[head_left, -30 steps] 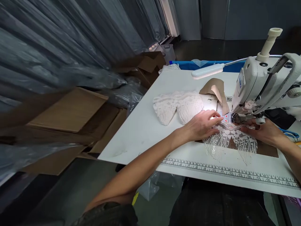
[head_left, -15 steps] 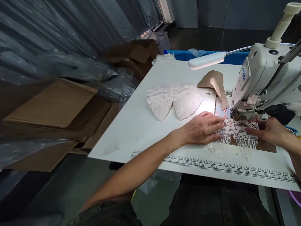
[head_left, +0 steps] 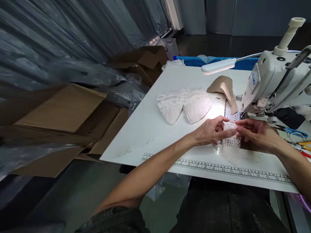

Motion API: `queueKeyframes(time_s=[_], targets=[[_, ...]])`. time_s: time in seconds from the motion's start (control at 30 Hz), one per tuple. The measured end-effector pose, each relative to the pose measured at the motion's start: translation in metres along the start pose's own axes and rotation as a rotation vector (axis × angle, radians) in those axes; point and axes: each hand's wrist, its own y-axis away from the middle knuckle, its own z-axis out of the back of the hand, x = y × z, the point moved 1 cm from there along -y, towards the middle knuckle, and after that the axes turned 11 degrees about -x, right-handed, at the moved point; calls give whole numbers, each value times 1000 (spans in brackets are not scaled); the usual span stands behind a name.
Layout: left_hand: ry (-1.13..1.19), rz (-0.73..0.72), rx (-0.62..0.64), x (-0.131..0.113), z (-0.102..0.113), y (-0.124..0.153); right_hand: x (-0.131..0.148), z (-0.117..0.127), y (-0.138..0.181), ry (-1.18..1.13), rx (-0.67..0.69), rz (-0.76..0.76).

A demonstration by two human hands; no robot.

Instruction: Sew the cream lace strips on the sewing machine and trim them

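Both hands pinch a piece of white fringed lace just in front of the sewing machine. My left hand grips its left side, thumb and fingers closed. My right hand holds the upper right edge, its fingertips meeting the left ones. The lace looks folded over, and its fringe hangs toward the ruler strip. Under my right hand lies a brown pattern piece, partly covered. Beyond the hands, a brown and pink template rests by the needle plate.
A finished-looking white lace piece lies flat on the white table. Blue-handled scissors and pliers are at the right. A lamp reaches over the table. Cardboard boxes stand at the left.
My right hand has moved left from the lace's right edge to meet my left hand. The lace, spread flat before, is now folded and narrower. The scissors and pliers have come into view.
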Motion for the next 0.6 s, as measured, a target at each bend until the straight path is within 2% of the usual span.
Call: queueKeyframes(time_s=[0.07, 0.13, 0.23, 0.3, 0.37, 0.47, 0.6], targets=[[-118, -28, -52, 0, -1, 2, -8, 7, 2, 205, -117, 116], [-174, -54, -79, 2, -4, 4, -16, 13, 6, 422, -191, 327], [-206, -87, -122, 5, -9, 3, -27, 15, 10, 685, -185, 705], [-253, -127, -195, 7, -10, 2, -33, 13, 9, 816, -189, 860], [-291, -161, -243, 8, -10, 1, -38, 12, 6, 917, -217, 927], [-316, -183, -216, 8, -6, -1, -43, 11, 1, 943, -245, 933], [-237, -90, -221, 9, -2, -4, -46, 10, 1, 916, -295, 903]])
